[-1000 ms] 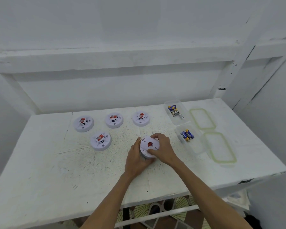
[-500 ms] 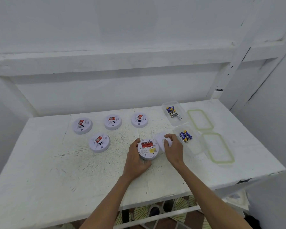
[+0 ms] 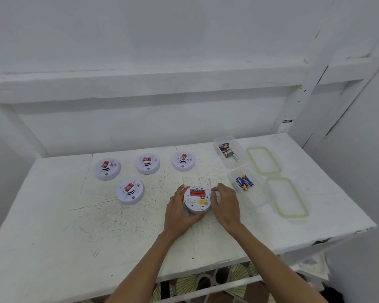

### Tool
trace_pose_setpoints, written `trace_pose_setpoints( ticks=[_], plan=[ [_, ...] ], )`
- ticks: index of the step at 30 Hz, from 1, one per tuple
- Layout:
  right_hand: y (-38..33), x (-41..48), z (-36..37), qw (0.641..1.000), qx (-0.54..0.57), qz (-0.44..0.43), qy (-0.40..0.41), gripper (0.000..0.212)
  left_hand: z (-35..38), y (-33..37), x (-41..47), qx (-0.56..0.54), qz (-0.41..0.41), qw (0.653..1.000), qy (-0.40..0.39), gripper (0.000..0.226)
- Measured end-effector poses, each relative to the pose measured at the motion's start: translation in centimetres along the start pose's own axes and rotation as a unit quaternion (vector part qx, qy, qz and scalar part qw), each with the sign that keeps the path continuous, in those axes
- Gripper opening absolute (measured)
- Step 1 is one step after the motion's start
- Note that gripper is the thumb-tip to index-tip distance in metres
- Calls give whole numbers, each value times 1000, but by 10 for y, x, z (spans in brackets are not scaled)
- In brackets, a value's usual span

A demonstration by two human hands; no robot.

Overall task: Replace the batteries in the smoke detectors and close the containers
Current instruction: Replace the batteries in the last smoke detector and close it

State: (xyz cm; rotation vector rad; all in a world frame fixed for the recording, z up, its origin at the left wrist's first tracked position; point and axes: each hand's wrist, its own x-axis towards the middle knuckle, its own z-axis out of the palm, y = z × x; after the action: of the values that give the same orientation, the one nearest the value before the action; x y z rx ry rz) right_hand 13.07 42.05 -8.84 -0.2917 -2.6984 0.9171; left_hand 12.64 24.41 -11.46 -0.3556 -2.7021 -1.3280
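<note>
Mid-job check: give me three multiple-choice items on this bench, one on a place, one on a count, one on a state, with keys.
1. The lids lie where?
A. Right of the containers
B. Left of the detectors
C. On the containers

2. How many smoke detectors are on the table?
A. Three
B. Five
C. Seven

3. The detector held by the left hand and right hand is
A. Back up, uncovered
B. Sealed
C. Face up

Answers: 1 A, both lids lie right of the open containers. 2 B, four untouched plus the held detector. 3 A, red cells and labels show.
</note>
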Motion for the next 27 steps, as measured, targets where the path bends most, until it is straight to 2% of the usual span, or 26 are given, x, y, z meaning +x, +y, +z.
trace_pose_setpoints(
  ticks=[2,4,6,13,16,20,23,26,27],
  plan=[
    [-3,6,-2,998,32,-51,-33,29,1,-2,3,9,-6,1000,1,102],
    [-8,11,-6,990,31,-91,-105,36,1,-3,7,17,-5,1000,-14,107],
    [-11,14,-7,983,25,-95,-156,38,1,0,11,5,-12,999,-44,115],
    [-20,6,-2,994,-10,6,-109,41,15,4,10,-54,-72,996,-18,106],
    [-22,1,-1,995,-20,4,-93,42,12,17,15,-47,-78,996,-11,105],
    [-15,5,-4,995,-49,-19,-85,46,11,27,25,-34,-54,998,-12,84],
    [-12,14,-10,992,-52,-20,-110,45,16,21,27,-43,-32,998,-13,86],
    [-12,23,-14,987,-87,-37,-133,34,21,20,25,-46,7,999,16,72],
    [-12,26,-15,984,-98,-43,-139,30,25,17,25,-38,5,999,19,76]
  ],
)
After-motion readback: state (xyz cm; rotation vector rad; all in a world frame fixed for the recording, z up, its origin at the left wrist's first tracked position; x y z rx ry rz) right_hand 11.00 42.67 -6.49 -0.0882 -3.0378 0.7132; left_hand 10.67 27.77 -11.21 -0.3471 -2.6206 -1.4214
